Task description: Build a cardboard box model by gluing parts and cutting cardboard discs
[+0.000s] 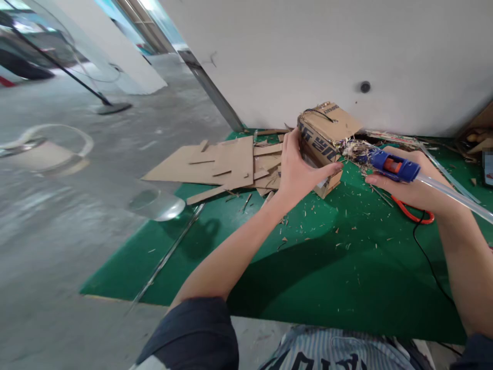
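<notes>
A small brown cardboard structure [321, 136] with dark printed lettering stands tilted above the green tabletop, and my left hand [295, 169] grips its near left side, thumb across the front. In my right hand [408, 174] is a blue hot glue gun [396, 164], a clear glue stick [454, 192] jutting from its back end. Its nozzle end, crusted with stringy glue and cardboard scraps, points at the right side of the cardboard structure; whether the tip touches it I cannot tell. A dark cord lies over the structure's top.
Flat cardboard pieces and strips [223, 162] lie on the green table [308, 288] at the left. Red-handled scissors [418, 216] and a black cable [431, 267] are near my right wrist. A clear cup [165, 205] stands at the left edge. A white wall [327, 61] rises behind.
</notes>
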Action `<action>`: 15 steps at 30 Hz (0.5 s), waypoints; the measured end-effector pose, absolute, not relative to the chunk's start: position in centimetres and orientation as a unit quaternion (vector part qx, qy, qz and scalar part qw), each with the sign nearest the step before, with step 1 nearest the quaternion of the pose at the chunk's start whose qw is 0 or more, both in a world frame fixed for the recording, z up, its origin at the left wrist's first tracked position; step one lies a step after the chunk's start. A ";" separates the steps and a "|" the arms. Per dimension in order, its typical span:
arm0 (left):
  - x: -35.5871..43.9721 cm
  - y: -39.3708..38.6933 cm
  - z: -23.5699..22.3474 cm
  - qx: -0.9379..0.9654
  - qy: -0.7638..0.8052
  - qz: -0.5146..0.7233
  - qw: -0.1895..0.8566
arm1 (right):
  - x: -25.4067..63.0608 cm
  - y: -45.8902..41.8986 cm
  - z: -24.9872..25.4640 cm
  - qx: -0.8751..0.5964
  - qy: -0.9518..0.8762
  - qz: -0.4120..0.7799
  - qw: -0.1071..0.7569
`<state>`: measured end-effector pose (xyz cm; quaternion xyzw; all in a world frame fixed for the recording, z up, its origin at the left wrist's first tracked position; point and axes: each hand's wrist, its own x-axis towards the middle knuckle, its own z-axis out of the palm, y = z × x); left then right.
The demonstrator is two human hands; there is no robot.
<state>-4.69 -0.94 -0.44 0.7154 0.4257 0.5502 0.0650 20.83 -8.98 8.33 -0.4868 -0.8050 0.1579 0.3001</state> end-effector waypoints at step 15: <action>-5.3 -0.2 -1.2 0.783 0.345 0.515 0.061 | 22.2 -8.8 8.1 -0.469 -0.816 0.139 0.308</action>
